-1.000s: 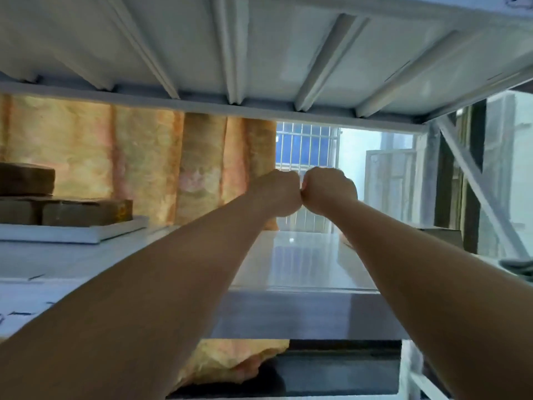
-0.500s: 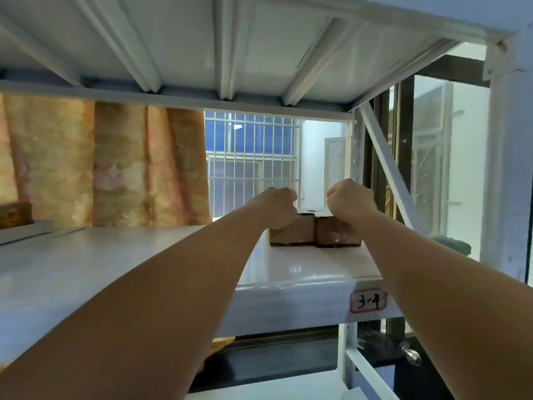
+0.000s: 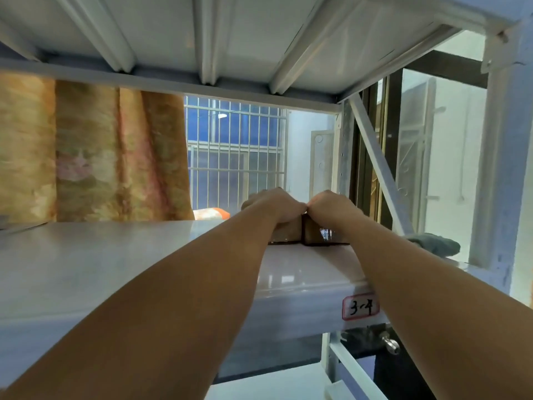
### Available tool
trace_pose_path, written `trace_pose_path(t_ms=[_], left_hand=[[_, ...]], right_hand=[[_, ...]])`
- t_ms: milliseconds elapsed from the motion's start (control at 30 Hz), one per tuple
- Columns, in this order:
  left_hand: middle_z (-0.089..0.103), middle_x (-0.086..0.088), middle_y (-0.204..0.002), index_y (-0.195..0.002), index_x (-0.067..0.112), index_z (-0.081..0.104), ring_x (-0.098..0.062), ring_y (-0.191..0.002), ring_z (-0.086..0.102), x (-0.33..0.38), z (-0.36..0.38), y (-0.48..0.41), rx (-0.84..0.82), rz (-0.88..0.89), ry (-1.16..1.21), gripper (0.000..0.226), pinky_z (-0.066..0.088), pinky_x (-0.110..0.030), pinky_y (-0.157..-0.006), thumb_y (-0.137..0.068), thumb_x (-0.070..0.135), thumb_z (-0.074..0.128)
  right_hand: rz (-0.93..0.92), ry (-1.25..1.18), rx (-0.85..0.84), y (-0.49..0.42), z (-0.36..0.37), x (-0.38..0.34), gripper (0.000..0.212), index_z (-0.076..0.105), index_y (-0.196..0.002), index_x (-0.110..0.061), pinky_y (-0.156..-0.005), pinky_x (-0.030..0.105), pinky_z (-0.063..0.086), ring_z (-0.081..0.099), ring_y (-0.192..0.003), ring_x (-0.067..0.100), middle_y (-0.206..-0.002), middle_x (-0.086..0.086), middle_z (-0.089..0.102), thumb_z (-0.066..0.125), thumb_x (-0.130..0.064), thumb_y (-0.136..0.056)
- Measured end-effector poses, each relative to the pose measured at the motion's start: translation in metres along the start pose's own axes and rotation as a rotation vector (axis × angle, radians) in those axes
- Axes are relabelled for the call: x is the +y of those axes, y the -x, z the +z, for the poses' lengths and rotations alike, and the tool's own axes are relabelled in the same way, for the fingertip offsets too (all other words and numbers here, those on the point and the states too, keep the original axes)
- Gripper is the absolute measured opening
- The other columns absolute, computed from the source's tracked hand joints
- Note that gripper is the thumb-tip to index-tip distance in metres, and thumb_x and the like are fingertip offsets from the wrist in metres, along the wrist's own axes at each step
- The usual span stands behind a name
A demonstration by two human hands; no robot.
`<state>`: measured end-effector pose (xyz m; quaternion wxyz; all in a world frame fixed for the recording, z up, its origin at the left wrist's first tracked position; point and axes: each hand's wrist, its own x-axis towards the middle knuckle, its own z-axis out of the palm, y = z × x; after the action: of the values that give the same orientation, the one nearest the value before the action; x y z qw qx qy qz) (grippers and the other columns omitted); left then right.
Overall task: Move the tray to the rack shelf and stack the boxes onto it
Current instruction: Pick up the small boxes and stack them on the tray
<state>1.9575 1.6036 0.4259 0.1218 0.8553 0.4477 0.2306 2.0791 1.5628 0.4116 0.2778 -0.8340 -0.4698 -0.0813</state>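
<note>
My forearms extend over the front edge of the white rack shelf [image 3: 86, 264], past its handwritten label [image 3: 360, 308]. My left hand [image 3: 277, 206] rests curled over the left brown box [image 3: 288, 230]; my right hand [image 3: 328, 207] curls over the right brown box [image 3: 318, 235]. Knuckles touch. The boxes sit side by side, touching, on the shelf. Behind are a curtain [image 3: 92, 157] and a barred window [image 3: 236, 151].

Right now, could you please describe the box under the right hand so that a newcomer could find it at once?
Find the white rack shelf with the red-bordered label on its front edge. Toward the back, above that label, two brown boxes sit side by side, touching. The right box, under the right hand, shows a shiny patch on its front; the left box, under the left hand, does not.
</note>
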Motion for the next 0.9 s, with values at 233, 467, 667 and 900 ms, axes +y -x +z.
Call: trace_pose_path(t_ms=[233, 467, 667, 900], left_hand=[[0.055, -0.011, -0.121, -0.126, 0.011, 0.053, -0.027, -0.1, 0.055, -0.013, -0.013, 0.007, -0.066, 0.03, 0.245, 0.057, 0.044, -0.029, -0.072, -0.083, 0.048, 0.059], [0.05, -0.008, -0.098, -0.099, 0.012, 0.047, -0.025, -0.087, 0.052, -0.017, -0.01, 0.003, 0.12, 0.033, 0.387, 0.043, 0.04, -0.025, -0.063, -0.078, 0.046, 0.062], [0.057, -0.011, -0.118, -0.123, 0.011, 0.051, -0.029, -0.098, 0.062, -0.014, -0.017, 0.01, 0.177, -0.024, 0.742, 0.068, 0.055, -0.039, -0.084, -0.072, 0.054, 0.061], [0.066, -0.01, -0.112, -0.116, 0.017, 0.056, -0.029, -0.099, 0.065, -0.014, -0.021, 0.013, 0.013, -0.05, 0.996, 0.06, 0.051, -0.044, -0.091, -0.068, 0.052, 0.058]], right_hand=[[0.027, 0.112, -0.075, 0.004, -0.005, 0.0, 0.075, 0.057, -0.123, -0.013, -0.107, 0.048, 0.033, 0.051, -0.12, 0.031, -0.127, 0.01, 0.058, 0.033, -0.07, -0.08], [0.007, 0.166, 0.001, 0.013, 0.0, 0.002, 0.067, 0.056, -0.122, -0.024, -0.085, 0.036, 0.049, 0.057, -0.1, 0.024, -0.116, 0.003, 0.061, 0.053, -0.063, -0.067], [0.023, -0.247, 0.242, 0.016, -0.009, 0.007, 0.05, 0.059, -0.113, -0.02, -0.071, 0.032, 0.049, 0.058, -0.077, 0.018, -0.09, 0.002, 0.06, 0.049, -0.053, -0.077], [0.002, -0.434, 0.302, 0.022, -0.012, -0.003, 0.049, 0.058, -0.122, -0.023, -0.079, 0.036, 0.053, 0.06, -0.084, 0.019, -0.094, 0.0, 0.062, 0.05, -0.05, -0.082]])
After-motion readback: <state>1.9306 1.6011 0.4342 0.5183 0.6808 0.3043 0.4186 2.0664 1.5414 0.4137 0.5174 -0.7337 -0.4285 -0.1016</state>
